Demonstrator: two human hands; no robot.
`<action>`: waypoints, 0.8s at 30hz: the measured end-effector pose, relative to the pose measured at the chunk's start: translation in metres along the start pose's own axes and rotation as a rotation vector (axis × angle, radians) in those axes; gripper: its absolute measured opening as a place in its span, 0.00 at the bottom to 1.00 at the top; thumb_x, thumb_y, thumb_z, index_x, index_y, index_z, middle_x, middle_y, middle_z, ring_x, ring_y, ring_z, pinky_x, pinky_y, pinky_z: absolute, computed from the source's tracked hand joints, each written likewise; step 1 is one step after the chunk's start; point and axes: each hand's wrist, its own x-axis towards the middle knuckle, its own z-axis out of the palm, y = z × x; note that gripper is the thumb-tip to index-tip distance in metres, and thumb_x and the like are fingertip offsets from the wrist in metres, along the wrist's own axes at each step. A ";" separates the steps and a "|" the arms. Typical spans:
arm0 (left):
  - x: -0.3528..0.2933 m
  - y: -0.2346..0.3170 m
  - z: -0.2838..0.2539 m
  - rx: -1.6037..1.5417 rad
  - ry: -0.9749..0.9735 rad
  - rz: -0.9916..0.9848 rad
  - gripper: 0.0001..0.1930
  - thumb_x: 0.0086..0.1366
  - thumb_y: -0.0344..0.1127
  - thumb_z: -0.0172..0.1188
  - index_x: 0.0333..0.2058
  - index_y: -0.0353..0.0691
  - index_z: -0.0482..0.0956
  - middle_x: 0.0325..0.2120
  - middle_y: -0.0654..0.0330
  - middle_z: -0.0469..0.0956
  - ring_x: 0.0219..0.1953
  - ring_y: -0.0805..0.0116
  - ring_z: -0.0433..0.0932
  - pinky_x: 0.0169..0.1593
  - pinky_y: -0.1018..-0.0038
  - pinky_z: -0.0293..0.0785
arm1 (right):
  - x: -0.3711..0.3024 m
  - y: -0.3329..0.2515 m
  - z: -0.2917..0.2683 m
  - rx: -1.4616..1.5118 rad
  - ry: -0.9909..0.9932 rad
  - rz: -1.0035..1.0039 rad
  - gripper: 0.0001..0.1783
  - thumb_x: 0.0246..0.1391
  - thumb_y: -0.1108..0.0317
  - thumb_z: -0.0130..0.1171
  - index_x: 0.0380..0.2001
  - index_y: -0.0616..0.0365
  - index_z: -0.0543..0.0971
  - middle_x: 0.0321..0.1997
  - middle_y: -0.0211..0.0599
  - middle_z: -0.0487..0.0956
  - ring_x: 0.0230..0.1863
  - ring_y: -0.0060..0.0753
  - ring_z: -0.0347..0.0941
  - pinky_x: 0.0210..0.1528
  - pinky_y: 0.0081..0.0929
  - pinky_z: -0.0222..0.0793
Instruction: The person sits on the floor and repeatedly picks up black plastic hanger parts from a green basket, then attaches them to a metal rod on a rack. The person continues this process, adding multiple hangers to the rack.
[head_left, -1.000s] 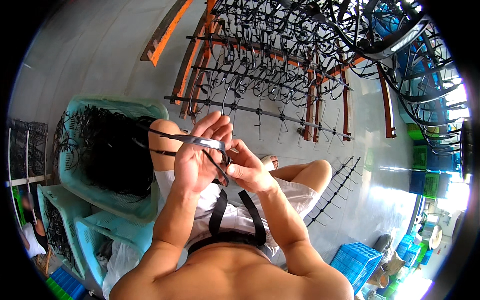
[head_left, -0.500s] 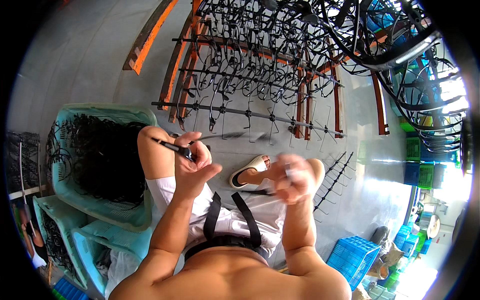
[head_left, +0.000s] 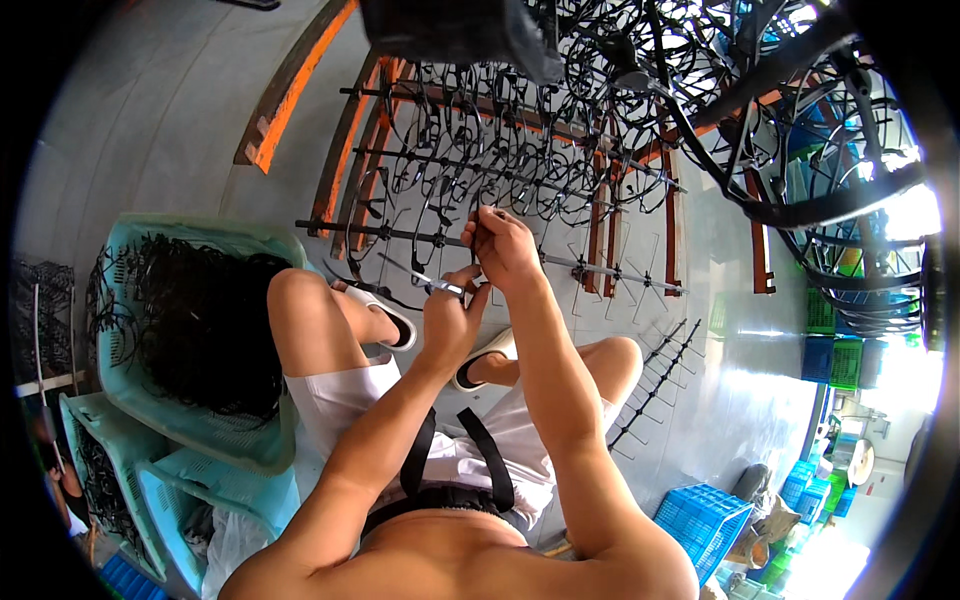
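My left hand (head_left: 455, 318) is closed around a slim, glossy black curved part (head_left: 430, 283), which sticks out to the left past the fingers. Just above it and to the right, my right hand (head_left: 505, 246) has its fingertips pinched together on something dark and thin, mostly hidden by the fingers. Both hands are close together in front of the lowest dark bar (head_left: 580, 263) of the rack. Thin wire hooks (head_left: 625, 250) stick out from that bar, and glossy black looped parts (head_left: 440, 185) hang in rows behind it.
Orange rack legs (head_left: 672, 225) stand beyond my knees. At left is a pale green basket (head_left: 200, 440) heaped with black parts (head_left: 210, 330). Another hooked bar (head_left: 665, 375) lies on the floor at right, near a blue crate (head_left: 700, 525). Large black loops (head_left: 830, 205) hang close at upper right.
My right hand has moved up and left to the rack's lowest bar. My left hand has moved right beside it, still holding a black part. My left foot has come into view.
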 end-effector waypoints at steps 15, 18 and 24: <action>0.003 -0.003 -0.005 -0.052 0.023 -0.104 0.14 0.50 0.28 0.69 0.37 0.35 0.80 0.19 0.65 0.74 0.18 0.79 0.62 0.23 0.79 0.62 | -0.007 0.007 -0.001 -0.186 0.037 -0.179 0.06 0.58 0.71 0.53 0.34 0.61 0.68 0.31 0.37 0.72 0.28 0.29 0.69 0.32 0.26 0.67; 0.007 0.003 -0.007 -0.030 0.107 -0.096 0.18 0.49 0.28 0.70 0.40 0.36 0.79 0.21 0.65 0.75 0.19 0.78 0.63 0.23 0.79 0.63 | -0.014 0.007 0.001 -0.208 0.039 -0.182 0.06 0.57 0.72 0.53 0.34 0.62 0.68 0.31 0.38 0.73 0.30 0.32 0.72 0.34 0.28 0.70; 0.009 -0.005 -0.005 -0.181 -0.130 -0.364 0.14 0.55 0.37 0.67 0.35 0.32 0.80 0.14 0.68 0.69 0.15 0.77 0.62 0.21 0.77 0.59 | -0.022 -0.011 0.002 -0.162 0.062 0.063 0.03 0.56 0.76 0.49 0.33 0.63 0.68 0.32 0.42 0.73 0.37 0.42 0.76 0.41 0.39 0.76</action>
